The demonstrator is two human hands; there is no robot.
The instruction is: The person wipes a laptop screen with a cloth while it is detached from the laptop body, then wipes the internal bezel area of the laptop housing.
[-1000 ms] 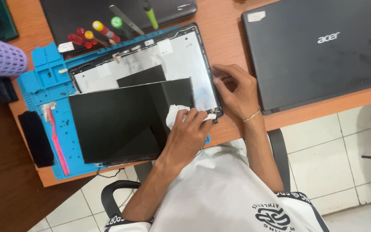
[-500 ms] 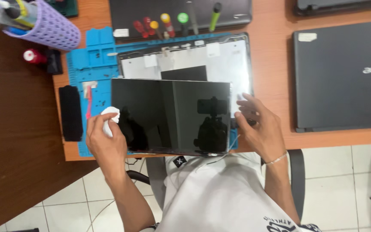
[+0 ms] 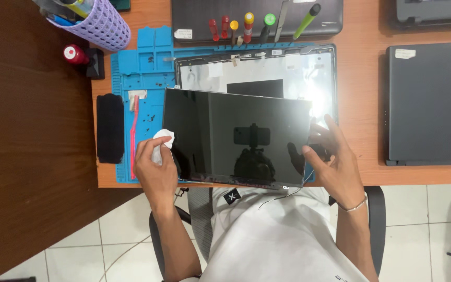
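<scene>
Over the blue mat [image 3: 147,57], left grip [image 3: 155,164] clamps a white cloth [image 3: 162,143]; right grip [image 3: 335,162] spread against the screen panel [image 3: 236,138].

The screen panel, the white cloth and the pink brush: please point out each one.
screen panel [image 3: 220,136], head view, on its dark glass, left half.
white cloth [image 3: 162,140], head view, on the part above the left hand's fingers.
pink brush [image 3: 133,136], head view, on its handle.

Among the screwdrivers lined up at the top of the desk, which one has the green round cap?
The black screwdriver with the green round cap, fourth from the left. To its left stand two red-handled screwdrivers and two yellow-capped ones.
</scene>
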